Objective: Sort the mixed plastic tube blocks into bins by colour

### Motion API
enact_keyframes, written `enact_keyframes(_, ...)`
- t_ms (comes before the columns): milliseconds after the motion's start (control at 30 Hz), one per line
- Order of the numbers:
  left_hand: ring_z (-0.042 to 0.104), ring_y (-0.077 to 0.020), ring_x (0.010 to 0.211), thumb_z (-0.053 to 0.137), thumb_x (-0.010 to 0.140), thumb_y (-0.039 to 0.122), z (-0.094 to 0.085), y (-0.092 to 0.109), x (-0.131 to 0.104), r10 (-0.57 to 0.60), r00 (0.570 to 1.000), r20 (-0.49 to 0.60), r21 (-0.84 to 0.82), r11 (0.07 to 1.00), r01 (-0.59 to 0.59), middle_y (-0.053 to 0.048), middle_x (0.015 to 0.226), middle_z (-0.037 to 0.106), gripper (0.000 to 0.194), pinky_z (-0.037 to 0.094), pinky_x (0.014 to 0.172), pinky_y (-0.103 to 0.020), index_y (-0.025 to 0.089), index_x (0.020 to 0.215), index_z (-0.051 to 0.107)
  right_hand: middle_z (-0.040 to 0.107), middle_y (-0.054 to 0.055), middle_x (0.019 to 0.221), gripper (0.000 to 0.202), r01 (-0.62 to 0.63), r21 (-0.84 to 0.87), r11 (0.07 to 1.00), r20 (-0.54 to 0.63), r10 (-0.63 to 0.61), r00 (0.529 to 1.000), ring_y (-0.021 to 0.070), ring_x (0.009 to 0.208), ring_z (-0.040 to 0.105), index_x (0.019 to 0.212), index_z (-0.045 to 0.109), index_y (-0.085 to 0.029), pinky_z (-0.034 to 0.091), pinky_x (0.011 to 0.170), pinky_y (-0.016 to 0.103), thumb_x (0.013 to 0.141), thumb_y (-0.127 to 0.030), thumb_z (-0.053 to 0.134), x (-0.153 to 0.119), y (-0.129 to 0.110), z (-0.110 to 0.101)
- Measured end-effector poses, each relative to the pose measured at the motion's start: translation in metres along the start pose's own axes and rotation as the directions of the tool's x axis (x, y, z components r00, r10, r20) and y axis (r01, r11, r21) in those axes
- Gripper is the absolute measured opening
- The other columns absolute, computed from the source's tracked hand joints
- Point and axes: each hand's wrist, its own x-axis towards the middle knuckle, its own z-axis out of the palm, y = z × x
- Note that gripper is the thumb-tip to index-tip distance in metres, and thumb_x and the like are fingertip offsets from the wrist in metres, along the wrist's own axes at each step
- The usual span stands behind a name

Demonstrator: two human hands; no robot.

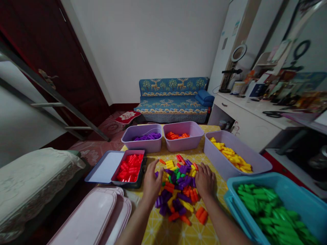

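A mixed pile of small plastic pieces (182,177) in purple, orange, yellow, green and red lies on the yellow patterned tablecloth (200,234). They look like short ribbed tubes, some joined side by side. At the pile's left edge is my left hand (152,179), thumb and fingers apart, with nothing visible in its grasp. My right hand (205,180) rests against the right edge, fingers stretched out and palm down; what lies under its fingertips is hidden. A few joined orange pieces (201,215) lie nearer to me, between my forearms.
Lilac bins hold purple (141,148), orange (176,148) and yellow pieces (231,168). Green pieces fill a teal bin (231,200) at right. Red pieces sit in a lidded box (144,170) at left, its lid open. Pale lids (88,217) are stacked nearer. A patterned sofa (173,100) stands behind.
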Motion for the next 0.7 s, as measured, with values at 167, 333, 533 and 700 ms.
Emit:
enact_keyframes(167,0.026,-0.0343,0.147,0.06,0.084,0.048,0.014,-0.011,-0.114,0.069,0.998,-0.016,0.325,0.944,-0.06,-0.014,0.159,0.027,0.076,0.029,0.115,-0.057,0.026,0.15,0.032,0.052,0.008,0.145,0.041,-0.001,0.008,1.0,-0.005,0.001,1.0,0.0248,0.135,0.04,0.129,0.059,-0.021,0.029,0.106,0.043,0.094,-0.021,0.037,0.0,0.001,0.001)
enact_keyframes(333,0.011,-0.0432,0.149,0.078,0.064,0.053,0.028,-0.023,-0.143,0.097,0.99,0.1,0.436,0.89,-0.131,-0.013,0.164,0.01,0.102,0.021,0.115,-0.065,0.028,0.151,0.03,0.053,0.009,0.143,0.041,0.01,0.032,0.999,-0.014,-0.009,1.0,0.0246,0.134,0.042,0.128,0.06,-0.02,0.029,0.106,0.043,0.093,-0.02,0.038,0.0,0.0,-0.003)
enact_keyframes(533,0.018,-0.0374,0.149,0.07,0.075,0.031,0.038,-0.029,-0.091,0.175,0.965,0.195,0.239,0.946,-0.22,-0.017,0.16,0.021,0.082,0.028,0.115,-0.058,0.02,0.149,0.036,0.054,0.008,0.143,0.041,-0.01,0.047,0.999,0.001,0.01,1.0,0.0253,0.135,0.041,0.128,0.06,-0.021,0.03,0.106,0.043,0.093,-0.02,0.038,0.0,-0.001,-0.004)
enact_keyframes(700,0.042,-0.0284,0.137,0.063,0.076,0.017,0.036,-0.032,-0.045,0.235,0.929,0.287,0.039,0.966,-0.256,-0.015,0.147,0.043,0.068,0.038,0.112,-0.047,0.02,0.142,0.045,0.053,0.007,0.144,0.041,-0.01,0.026,1.0,0.002,0.01,1.0,0.025,0.135,0.041,0.129,0.059,-0.022,0.03,0.107,0.044,0.093,-0.021,0.038,0.0,-0.003,-0.007)
